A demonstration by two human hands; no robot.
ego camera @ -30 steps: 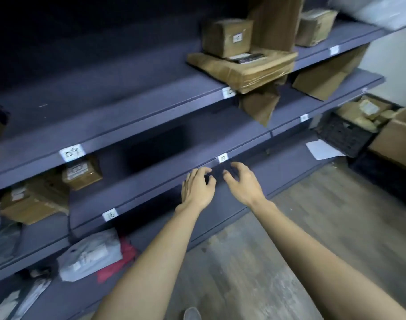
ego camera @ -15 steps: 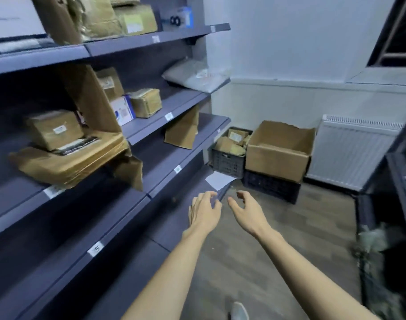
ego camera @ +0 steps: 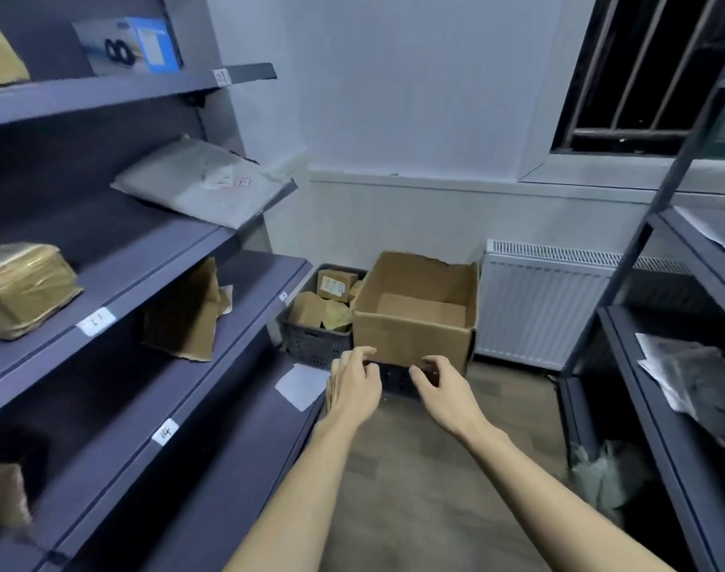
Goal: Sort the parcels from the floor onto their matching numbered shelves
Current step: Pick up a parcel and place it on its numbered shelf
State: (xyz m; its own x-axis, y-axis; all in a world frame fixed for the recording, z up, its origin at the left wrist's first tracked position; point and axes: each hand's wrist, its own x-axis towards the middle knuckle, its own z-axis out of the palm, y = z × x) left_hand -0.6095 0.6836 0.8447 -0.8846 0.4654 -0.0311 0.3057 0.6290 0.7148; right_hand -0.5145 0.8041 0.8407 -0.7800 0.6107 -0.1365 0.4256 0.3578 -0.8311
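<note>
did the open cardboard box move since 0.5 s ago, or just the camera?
No. The open cardboard box sits beside the dark crate, left of the radiator, as before; only the view shifted.

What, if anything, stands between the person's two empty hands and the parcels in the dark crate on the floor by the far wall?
Nothing visible blocks the way. The left hand and right hand are held out empty over bare floor. The parcels lie uncovered in the open-topped crate. The open cardboard box sits beside the crate, not over it.
</note>
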